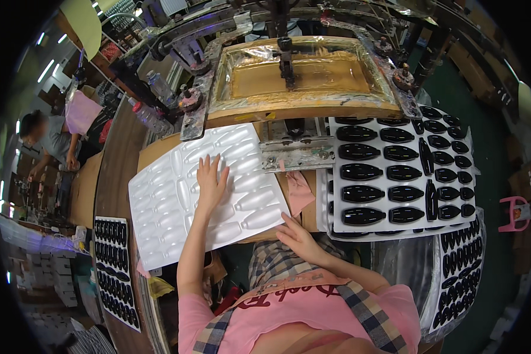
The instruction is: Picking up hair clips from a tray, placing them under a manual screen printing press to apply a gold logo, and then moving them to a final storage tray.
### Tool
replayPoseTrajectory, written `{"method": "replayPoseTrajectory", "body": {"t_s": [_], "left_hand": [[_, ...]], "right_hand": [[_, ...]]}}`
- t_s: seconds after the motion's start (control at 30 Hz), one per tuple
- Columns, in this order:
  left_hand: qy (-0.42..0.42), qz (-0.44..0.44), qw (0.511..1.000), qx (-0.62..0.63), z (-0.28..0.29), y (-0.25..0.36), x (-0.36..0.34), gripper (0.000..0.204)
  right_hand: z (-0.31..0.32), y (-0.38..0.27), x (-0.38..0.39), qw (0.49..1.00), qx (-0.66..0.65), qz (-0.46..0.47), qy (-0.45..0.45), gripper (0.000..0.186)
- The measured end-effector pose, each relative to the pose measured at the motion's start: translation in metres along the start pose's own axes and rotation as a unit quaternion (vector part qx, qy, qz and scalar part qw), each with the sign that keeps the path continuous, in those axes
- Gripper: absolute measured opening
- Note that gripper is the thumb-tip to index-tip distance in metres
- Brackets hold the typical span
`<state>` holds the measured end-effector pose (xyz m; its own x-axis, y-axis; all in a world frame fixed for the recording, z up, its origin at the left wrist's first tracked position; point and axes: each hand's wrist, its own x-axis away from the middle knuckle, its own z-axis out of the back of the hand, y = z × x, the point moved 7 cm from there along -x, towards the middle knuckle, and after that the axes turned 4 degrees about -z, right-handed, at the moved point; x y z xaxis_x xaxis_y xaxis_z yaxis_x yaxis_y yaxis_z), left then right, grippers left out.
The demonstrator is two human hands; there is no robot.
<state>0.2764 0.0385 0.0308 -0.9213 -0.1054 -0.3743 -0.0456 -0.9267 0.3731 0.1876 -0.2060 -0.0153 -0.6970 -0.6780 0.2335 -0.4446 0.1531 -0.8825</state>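
A white plastic tray (180, 248) with rows of empty bottle-shaped hollows lies tilted on the bench in front of me. My left hand (212, 182) rests on it with the fingers spread flat, near the tray's middle. At its near right corner is my right hand (301, 241), fingers stretched out and the tips at the edge; nothing is seen held in it. To the right stands a stack of white trays (400, 171), the top one filled with glossy black bottle-shaped pieces. A pink cloth (300, 192) lies between the two trays.
A wooden-framed printing screen (304, 109) hangs over the bench's far side, above a metal fixture (298, 154). More filled trays stand at lower left (115, 268) and lower right (458, 277). Plastic bottles (150, 115) stand at the far left. Another person (56, 138) works beyond.
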Motion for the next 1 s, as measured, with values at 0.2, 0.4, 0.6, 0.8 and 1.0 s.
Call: {"method": "replayPoseTrajectory", "body": {"t_s": [0.2, 0.4, 0.6, 0.8, 1.0], "left_hand": [[-0.025, 0.043, 0.998, -0.041, -0.032, -0.037, -0.023, 0.049], [0.052, 0.044, 0.996, -0.059, -0.032, -0.034, -0.060, 0.048], [-0.030, 0.086, 0.992, -0.086, -0.054, -0.025, -0.073, 0.054], [-0.001, -0.006, 0.998, -0.056, -0.047, -0.015, -0.057, 0.042], [0.018, -0.031, 0.999, -0.018, -0.043, -0.011, -0.058, 0.032]], "right_hand": [[0.000, -0.073, 0.045, 0.960, 0.266, -0.025, -0.087, 0.040], [0.049, -0.171, 0.087, 0.720, 0.664, 0.154, 0.131, 0.029], [0.071, -0.170, 0.085, 0.630, 0.766, 0.000, 0.126, 0.038], [0.059, -0.204, 0.080, 0.689, 0.716, 0.058, 0.093, 0.037], [0.028, -0.251, 0.030, 0.689, 0.675, 0.263, 0.034, 0.037]]}}
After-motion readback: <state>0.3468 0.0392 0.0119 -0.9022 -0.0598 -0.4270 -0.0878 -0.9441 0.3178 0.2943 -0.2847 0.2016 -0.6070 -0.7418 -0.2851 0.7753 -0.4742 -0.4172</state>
